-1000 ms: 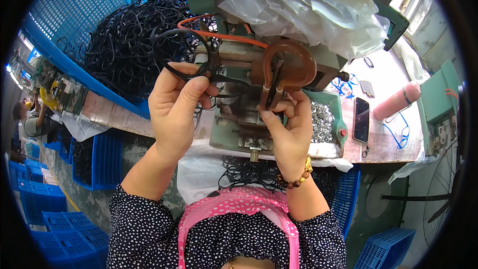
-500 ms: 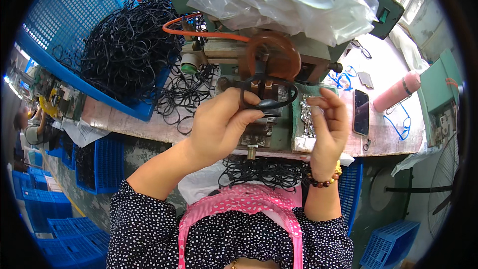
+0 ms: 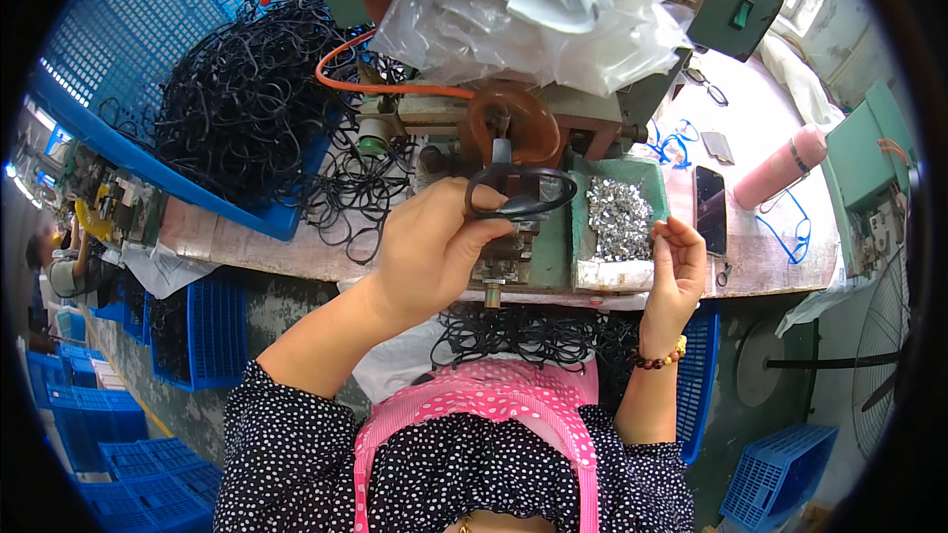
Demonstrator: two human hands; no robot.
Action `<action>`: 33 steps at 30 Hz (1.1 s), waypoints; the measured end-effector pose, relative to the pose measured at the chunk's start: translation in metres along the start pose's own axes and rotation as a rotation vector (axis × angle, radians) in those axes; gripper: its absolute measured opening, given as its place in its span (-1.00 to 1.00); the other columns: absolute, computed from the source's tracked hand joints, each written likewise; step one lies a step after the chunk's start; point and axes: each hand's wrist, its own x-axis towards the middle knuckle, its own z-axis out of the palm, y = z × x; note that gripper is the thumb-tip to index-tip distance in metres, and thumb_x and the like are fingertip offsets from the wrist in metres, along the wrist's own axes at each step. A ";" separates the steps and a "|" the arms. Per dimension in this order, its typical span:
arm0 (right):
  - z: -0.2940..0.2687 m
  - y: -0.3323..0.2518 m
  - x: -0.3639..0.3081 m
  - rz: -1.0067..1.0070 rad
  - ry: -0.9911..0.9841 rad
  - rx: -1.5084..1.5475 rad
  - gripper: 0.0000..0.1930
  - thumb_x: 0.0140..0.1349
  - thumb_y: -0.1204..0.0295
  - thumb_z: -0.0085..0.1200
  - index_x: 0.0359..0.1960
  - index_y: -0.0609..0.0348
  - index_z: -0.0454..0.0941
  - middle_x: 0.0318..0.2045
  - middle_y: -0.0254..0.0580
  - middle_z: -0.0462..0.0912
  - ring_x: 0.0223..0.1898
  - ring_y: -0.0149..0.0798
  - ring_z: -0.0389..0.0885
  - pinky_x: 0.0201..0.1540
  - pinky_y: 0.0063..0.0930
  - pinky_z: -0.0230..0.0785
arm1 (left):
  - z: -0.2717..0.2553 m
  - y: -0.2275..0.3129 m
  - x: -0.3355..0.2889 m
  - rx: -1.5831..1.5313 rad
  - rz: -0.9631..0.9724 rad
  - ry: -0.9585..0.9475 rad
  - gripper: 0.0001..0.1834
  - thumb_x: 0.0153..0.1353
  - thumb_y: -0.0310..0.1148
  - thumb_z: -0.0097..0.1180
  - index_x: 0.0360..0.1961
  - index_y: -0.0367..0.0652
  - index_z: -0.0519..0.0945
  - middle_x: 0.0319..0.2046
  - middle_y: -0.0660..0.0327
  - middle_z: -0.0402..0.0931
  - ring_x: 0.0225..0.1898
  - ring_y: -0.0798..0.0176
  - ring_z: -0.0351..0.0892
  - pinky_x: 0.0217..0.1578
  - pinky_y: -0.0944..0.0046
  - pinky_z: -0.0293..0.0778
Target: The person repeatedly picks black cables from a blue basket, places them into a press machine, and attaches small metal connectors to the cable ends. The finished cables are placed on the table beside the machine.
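Observation:
My left hand [image 3: 430,242] pinches a black looped frame [image 3: 563,199] between thumb and fingers. The frame is held up over the metal bed of a bench press [image 3: 583,104], just below its brown translucent round guard [image 3: 543,128]. My right hand [image 3: 679,262] is beside the right edge of a green tray [image 3: 583,227] filled with small shiny metal pieces [image 3: 620,220]. Its thumb and fingertips are closed together; anything between them is too small to make out. Black loops [image 3: 523,336] lie below the table edge, across my lap.
A blue basket [image 3: 168,183] heaped with black loops [image 3: 237,99] stands at left. Clear plastic bags [image 3: 533,20] cover the press top. At right are a phone [image 3: 710,209], a pink bottle [image 3: 780,168] and blue looped frames [image 3: 793,237]. A fan [image 3: 879,355] stands far right.
My right hand has moved right and down, from over the tray to its right edge, its fingers now closed together. The left hand keeps hold of the frame. The whole view has shifted slightly.

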 end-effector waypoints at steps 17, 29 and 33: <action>0.067 -0.122 -0.009 -0.394 -0.223 -0.096 -0.81 0.32 0.65 0.12 -0.05 0.32 0.59 -0.21 -0.16 0.70 -0.13 -0.29 0.66 0.03 -0.44 0.46 | -0.030 -0.010 -0.107 0.115 -0.276 0.204 -0.68 0.22 -0.69 0.11 0.01 -0.33 0.58 -0.03 -0.03 0.53 -0.04 0.01 0.56 -0.05 0.19 0.54; 0.097 -0.163 0.013 -0.503 -0.378 -0.428 -0.79 0.31 0.35 0.25 -0.16 0.24 0.64 -0.44 -0.08 0.71 -0.39 -0.27 0.71 -0.26 -0.43 0.52 | -0.064 -0.040 -0.368 -1.242 -1.571 0.560 -0.46 0.44 -0.27 0.11 0.34 -0.31 0.36 0.28 -0.03 0.47 0.26 -0.10 0.49 0.33 -0.10 0.38; 0.100 -0.162 0.022 -0.544 -0.410 -0.501 -0.73 0.28 0.23 0.23 -0.19 0.19 0.66 -0.42 -0.07 0.73 -0.36 -0.05 0.72 -0.26 -0.26 0.51 | -0.062 0.026 -0.292 -1.422 -1.295 0.387 -0.45 0.33 -0.38 0.21 0.29 -0.32 0.40 0.20 0.00 0.54 0.21 -0.01 0.55 0.33 -0.04 0.37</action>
